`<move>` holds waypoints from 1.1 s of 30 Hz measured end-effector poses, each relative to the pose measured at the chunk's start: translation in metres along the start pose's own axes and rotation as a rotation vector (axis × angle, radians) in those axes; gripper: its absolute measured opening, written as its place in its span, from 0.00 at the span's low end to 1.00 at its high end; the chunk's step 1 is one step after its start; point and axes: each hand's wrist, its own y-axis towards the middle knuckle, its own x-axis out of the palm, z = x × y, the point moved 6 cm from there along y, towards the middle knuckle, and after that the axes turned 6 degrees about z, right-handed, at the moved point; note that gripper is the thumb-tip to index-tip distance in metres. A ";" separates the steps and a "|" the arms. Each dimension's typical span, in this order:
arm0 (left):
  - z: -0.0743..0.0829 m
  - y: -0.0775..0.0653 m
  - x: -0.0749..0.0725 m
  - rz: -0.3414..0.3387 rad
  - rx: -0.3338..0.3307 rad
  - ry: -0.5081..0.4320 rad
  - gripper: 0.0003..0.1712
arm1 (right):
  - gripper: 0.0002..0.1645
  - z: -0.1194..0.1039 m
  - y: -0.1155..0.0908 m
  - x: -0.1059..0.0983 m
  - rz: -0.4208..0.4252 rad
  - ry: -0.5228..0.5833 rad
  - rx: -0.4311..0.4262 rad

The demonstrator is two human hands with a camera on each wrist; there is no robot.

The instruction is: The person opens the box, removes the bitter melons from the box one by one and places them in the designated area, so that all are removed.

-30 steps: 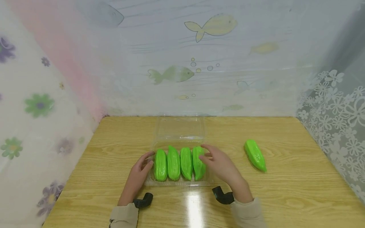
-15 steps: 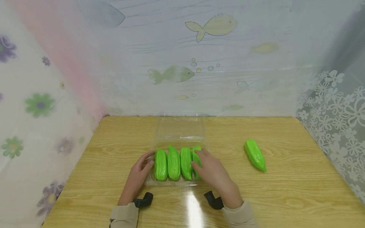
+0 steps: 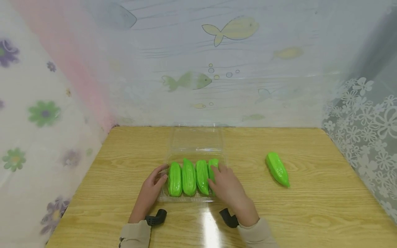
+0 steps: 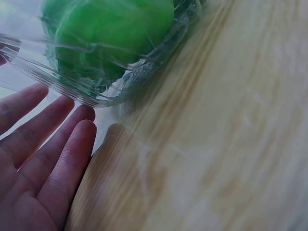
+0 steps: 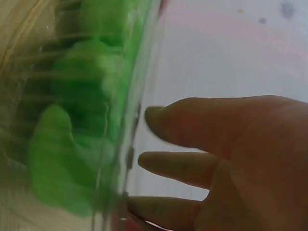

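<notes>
A clear plastic clamshell box [image 3: 190, 199] lies on the wooden table with its lid [image 3: 196, 138] folded back. Several glossy, ridged, bright green vegetable-like pieces lie side by side in it, among them the leftmost piece [image 3: 175, 179]. My left hand [image 3: 152, 185] rests at the box's left side, its straight fingers [image 4: 74, 149] right by the clear wall. At the right end, my right hand [image 3: 228, 184] reaches over the rim, fingertips on the rightmost green piece [image 3: 213, 163], partly covering it. In the right wrist view, the right thumb and fingers [image 5: 175, 166] are extended near the rim.
Another green ridged piece [image 3: 277, 169] lies apart on the table, right of the box. The wooden table [image 3: 124, 151] ends at a wall covering [image 3: 149, 103] printed with fish. Flowered sheets flank both sides. Black wrist mounts [image 3: 228, 218] sit at the cuffs.
My right hand has moved left onto the rightmost green piece, which has shifted slightly left toward its neighbour. The left hand and the box stay put.
</notes>
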 end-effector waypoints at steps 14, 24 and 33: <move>-0.020 0.007 0.004 -0.019 0.018 -0.014 0.24 | 0.29 -0.015 -0.005 0.007 0.111 -0.146 -0.144; -0.031 0.011 0.002 0.008 0.040 0.023 0.24 | 0.30 -0.007 -0.002 0.012 0.072 -0.067 -0.034; -0.034 0.010 0.003 -0.003 0.032 -0.004 0.24 | 0.27 -0.006 0.001 0.018 0.108 -0.078 -0.040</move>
